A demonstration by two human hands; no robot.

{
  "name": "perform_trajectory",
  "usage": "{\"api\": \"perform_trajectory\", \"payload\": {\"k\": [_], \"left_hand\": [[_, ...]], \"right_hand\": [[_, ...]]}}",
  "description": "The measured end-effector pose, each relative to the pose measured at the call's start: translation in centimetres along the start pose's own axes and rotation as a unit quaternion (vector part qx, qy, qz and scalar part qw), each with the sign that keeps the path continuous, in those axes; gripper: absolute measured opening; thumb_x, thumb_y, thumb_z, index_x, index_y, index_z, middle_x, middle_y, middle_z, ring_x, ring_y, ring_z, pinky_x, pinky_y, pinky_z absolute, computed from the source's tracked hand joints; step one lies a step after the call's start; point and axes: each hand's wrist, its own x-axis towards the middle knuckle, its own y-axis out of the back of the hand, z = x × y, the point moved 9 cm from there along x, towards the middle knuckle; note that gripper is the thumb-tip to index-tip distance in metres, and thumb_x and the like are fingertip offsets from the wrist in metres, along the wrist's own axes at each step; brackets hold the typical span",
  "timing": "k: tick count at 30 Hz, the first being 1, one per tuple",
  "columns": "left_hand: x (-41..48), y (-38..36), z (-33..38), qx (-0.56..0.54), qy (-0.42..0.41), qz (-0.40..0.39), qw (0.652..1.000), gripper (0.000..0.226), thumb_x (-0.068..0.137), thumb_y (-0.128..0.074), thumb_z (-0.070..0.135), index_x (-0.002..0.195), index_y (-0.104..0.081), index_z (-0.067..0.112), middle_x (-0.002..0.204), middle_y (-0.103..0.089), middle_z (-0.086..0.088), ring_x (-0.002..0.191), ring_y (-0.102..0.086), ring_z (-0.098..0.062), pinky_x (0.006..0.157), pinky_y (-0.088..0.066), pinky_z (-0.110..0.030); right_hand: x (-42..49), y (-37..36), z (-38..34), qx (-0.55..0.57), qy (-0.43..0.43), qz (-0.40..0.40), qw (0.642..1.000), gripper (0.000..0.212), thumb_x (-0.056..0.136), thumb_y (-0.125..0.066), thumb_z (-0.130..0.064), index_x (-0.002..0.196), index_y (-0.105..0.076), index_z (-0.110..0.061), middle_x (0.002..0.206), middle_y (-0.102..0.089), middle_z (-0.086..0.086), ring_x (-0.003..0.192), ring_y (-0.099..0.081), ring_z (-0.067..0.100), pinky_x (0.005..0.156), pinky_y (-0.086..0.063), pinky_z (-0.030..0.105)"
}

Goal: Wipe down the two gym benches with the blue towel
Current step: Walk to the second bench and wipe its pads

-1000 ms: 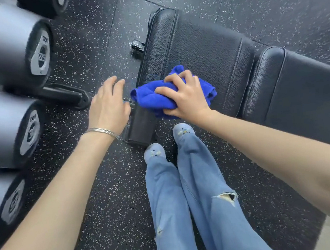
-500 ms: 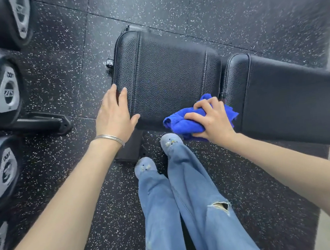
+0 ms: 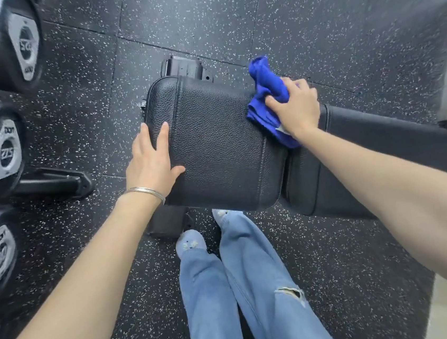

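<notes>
1. My right hand (image 3: 297, 109) grips the blue towel (image 3: 267, 87), with the fingers curled over the bunched cloth and pressing it down.
2. The towel sits under that hand on the far edge of the gym bench (image 3: 220, 153), about where the seat pad meets the back pad (image 3: 379, 142). One crumpled end sticks out past my fingertips, away from me. Another fold trails back under the palm toward my wrist, where a small white tag shows.
3. My left hand (image 3: 151, 164) holds nothing. It lies flat on the near left corner of the seat pad, fingers straight and pointing away from me, thumb spread out to the right.
4. A thin silver bracelet (image 3: 147, 191) circles my left wrist, just behind that hand.
5. The two hands are well apart, with most of the black grained seat pad between them.
6. The back pad runs off to the right, passing under my right forearm.
7. Beyond the seat pad, between my hands and farther from me, a black frame foot (image 3: 184, 68) pokes out onto the speckled rubber floor (image 3: 228, 17).
8. To the left of my left hand stand racked dumbbells (image 3: 3, 154) with grey end plates; the numbers are too blurred to read surely.
9. Below both hands, my legs in light blue jeans (image 3: 229, 293) stand close against the near side of the bench, toes tucked under its edge.
</notes>
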Motion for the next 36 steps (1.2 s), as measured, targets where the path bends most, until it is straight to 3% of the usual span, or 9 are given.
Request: {"api": "perform_trajectory", "payload": {"k": [2,4,13,18,23,27,33,36], "left_hand": [[0.3,-0.1,0.2,0.002,0.012,-0.017,1.0,0.093,0.083,-0.068,0.032,0.15,-0.004,0.021,0.156,-0.001,-0.022,0.143,-0.011,-0.037,0.104,-0.034,-0.054],[0.4,0.0,0.4,-0.004,0.02,-0.025,0.999,0.096,0.082,-0.07,0.029,0.15,-0.003,0.022,0.156,0.0,-0.021,0.143,-0.011,-0.037,0.104,-0.035,-0.054],[-0.1,0.2,-0.1,-0.025,0.045,-0.023,0.998,0.102,0.077,-0.075,0.028,0.15,-0.004,0.014,0.159,-0.001,-0.011,0.142,-0.017,-0.031,0.105,-0.035,-0.047],[-0.9,0.1,-0.7,-0.006,0.034,-0.035,0.999,0.101,0.079,-0.073,0.025,0.15,-0.002,0.016,0.159,-0.002,-0.01,0.141,-0.02,-0.031,0.103,-0.038,-0.047],[-1.4,-0.1,-0.8,-0.003,0.041,-0.032,0.999,0.095,0.082,-0.07,0.023,0.15,-0.004,0.017,0.159,-0.002,-0.009,0.139,-0.024,-0.033,0.101,-0.04,-0.047],[-1.4,-0.2,-0.6,-0.004,0.039,-0.028,0.999,0.093,0.083,-0.069,0.022,0.15,-0.005,0.017,0.158,-0.003,-0.011,0.139,-0.024,-0.035,0.1,-0.041,-0.05],[-2.5,-0.5,-1.2,-0.008,0.023,-0.032,0.999,0.093,0.083,-0.069,0.02,0.15,-0.005,0.012,0.156,-0.009,-0.015,0.138,-0.026,-0.035,0.105,-0.036,-0.048],[-3.6,-0.7,-1.6,-0.012,0.012,-0.049,0.999,0.096,0.083,-0.069,0.016,0.15,-0.001,0.01,0.155,-0.012,-0.018,0.134,-0.031,-0.038,0.105,-0.035,-0.047]], "right_hand": [[1.0,-0.2,-0.1,0.003,-0.013,-0.018,1.0,0.041,0.083,-0.057,-0.048,0.118,-0.058,-0.027,0.122,-0.052,0.009,0.111,-0.045,0.035,0.094,-0.037,0.041],[1.1,-0.8,-2.7,-0.015,0.036,-0.025,0.999,0.041,0.082,-0.057,-0.047,0.119,-0.057,-0.029,0.123,-0.051,0.009,0.112,-0.043,0.034,0.095,-0.037,0.041],[1.4,-6.4,-20.7,0.006,0.171,-0.1,0.98,0.054,0.08,-0.054,-0.06,0.129,-0.048,-0.038,0.131,-0.044,0.007,0.119,-0.038,0.036,0.098,-0.035,0.045],[1.6,-5.2,-17.4,0.006,0.212,-0.11,0.971,0.053,0.079,-0.059,-0.053,0.128,-0.05,-0.035,0.127,-0.047,0.007,0.112,-0.043,0.034,0.093,-0.043,0.041],[0.3,-1.9,-7.7,-0.001,0.18,-0.07,0.981,0.051,0.077,-0.066,-0.042,0.125,-0.058,-0.028,0.122,-0.05,0.01,0.104,-0.045,0.035,0.088,-0.044,0.041],[-1.2,-0.4,-1.7,0.008,0.106,-0.027,0.994,0.047,0.076,-0.069,-0.037,0.12,-0.061,-0.025,0.12,-0.05,0.011,0.102,-0.045,0.035,0.088,-0.041,0.04],[-5.0,-1.2,-2.1,0.033,-0.093,0.08,0.992,0.046,0.076,-0.063,-0.045,0.12,-0.058,-0.032,0.122,-0.049,0.007,0.101,-0.043,0.033,0.084,-0.038,0.039],[-8.5,-2.1,-3.8,0.02,-0.063,0.086,0.994,0.045,0.074,-0.066,-0.045,0.117,-0.061,-0.031,0.12,-0.051,0.008,0.097,-0.045,0.034,0.077,-0.038,0.039]]}}
